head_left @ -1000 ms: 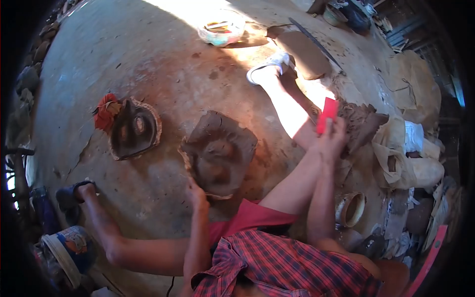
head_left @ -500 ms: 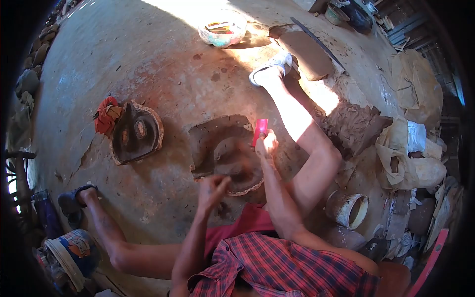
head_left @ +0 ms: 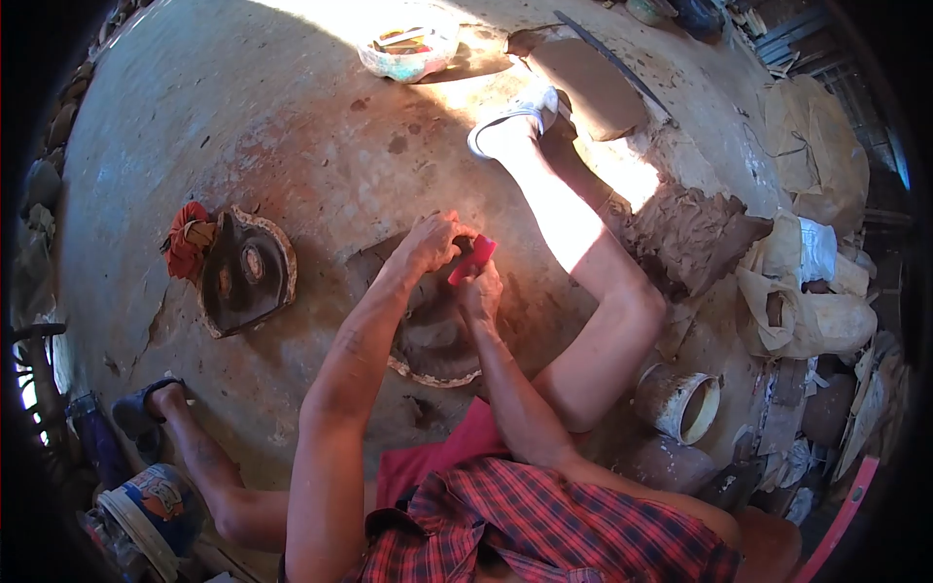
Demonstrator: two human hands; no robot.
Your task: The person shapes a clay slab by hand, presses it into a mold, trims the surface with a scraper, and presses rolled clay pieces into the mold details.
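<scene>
My right hand point(head_left: 479, 294) is closed on a flat pink scraper point(head_left: 473, 260), its blade pointing up and away from me. Right beside the blade, the fingers of my left hand point(head_left: 433, 243) are curled; whatever they pinch, if anything, is too small to make out. Beneath both hands lies a mould point(head_left: 434, 361) lined with dark wet clay, partly hidden by my hands and forearms. A second clay-lined mould point(head_left: 255, 309), with two raised ovals inside, rests on the floor to the left. A red cloth point(head_left: 188, 241) is bunched against its edge.
A bowl of tools point(head_left: 408, 64) stands at the far side, near a smooth clay slab point(head_left: 590, 89) and a dark bar. Rough clay point(head_left: 692, 238) is heaped beyond my right leg. A tipped bucket point(head_left: 677, 403) sits right; another bucket point(head_left: 154, 510) is lower left.
My left hand has moved up and across the mould to meet the scraper. My right hand has shifted left, and the scraper has turned from upright to slanted.
</scene>
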